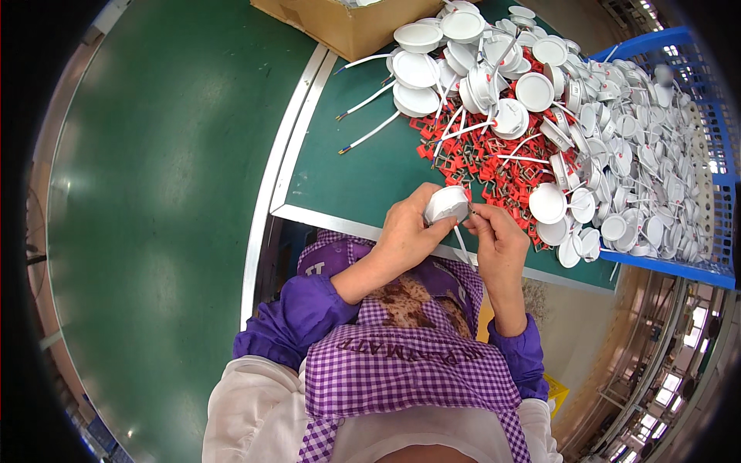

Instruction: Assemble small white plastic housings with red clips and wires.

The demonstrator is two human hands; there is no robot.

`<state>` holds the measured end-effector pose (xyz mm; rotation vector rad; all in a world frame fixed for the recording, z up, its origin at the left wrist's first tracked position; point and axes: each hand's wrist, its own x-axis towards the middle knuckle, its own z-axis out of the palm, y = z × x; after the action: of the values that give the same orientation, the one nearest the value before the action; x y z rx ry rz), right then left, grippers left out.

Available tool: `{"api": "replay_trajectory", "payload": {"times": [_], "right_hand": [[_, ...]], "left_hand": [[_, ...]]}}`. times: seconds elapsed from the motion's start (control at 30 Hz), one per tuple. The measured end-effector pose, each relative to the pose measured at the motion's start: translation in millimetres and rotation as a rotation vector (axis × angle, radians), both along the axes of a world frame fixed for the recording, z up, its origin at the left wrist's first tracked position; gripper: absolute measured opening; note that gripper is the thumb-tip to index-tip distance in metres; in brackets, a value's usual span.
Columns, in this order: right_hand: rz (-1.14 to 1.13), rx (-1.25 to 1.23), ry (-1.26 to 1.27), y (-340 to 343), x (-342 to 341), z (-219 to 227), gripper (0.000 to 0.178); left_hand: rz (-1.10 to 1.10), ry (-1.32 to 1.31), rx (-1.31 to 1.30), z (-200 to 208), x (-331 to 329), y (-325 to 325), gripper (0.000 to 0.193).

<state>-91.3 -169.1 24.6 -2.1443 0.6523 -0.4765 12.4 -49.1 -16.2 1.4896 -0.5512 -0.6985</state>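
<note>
- Purple-checked apron (401, 363) of soft cloth lies nearest, with purple sleeves (305, 309) on both forearms.
- Left hand (405, 231) curls its fingers around a round white lamp housing (448, 204), smooth plastic and disc-shaped, held just above the green table's (347, 170) near edge.
- Right hand (498, 239) has thumb and forefinger pressed together, pinching something small at the housing's right rim; what it is cannot be told.
- Housing sits tilted, its flat face turned up and toward the right fingers; a thin white cable (461, 245) hangs down from it between the hands.
- Beyond the fingertips lie red spring clips (478, 166) in a jumble, and past them a heap of white housings (617, 147) spilling into a blue crate (671, 266).
- Cardboard box (340, 27) stands farthest off.
</note>
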Motion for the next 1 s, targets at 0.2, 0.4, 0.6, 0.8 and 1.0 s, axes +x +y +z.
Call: {"api": "replay_trajectory", "payload": {"times": [0.2,0.4,0.6,0.8,1.0], "right_hand": [[-0.016,0.050,-0.048,-2.1,-11.0,-2.2,0.010],[-0.009,0.159,-0.102,-6.7,-29.3,-11.4,0.018],[0.081,0.594,-0.257,-11.5,-44.4,-18.1,0.050],[0.095,0.594,-0.155,-13.0,-46.8,-11.0,0.043],[0.154,0.718,-0.039,-23.9,-32.0,-29.3,0.041]], "left_hand": [[-0.049,-0.126,0.031,4.5,-5.1,0.9,0.028],[-0.125,-0.107,-0.082,7.7,-12.0,3.3,0.027],[-0.165,-0.038,-0.141,12.2,-25.9,13.3,0.026],[-0.216,-0.003,-0.117,12.5,-28.1,16.5,0.027],[-0.191,0.124,-0.046,-3.7,-23.9,19.3,0.028]]}}
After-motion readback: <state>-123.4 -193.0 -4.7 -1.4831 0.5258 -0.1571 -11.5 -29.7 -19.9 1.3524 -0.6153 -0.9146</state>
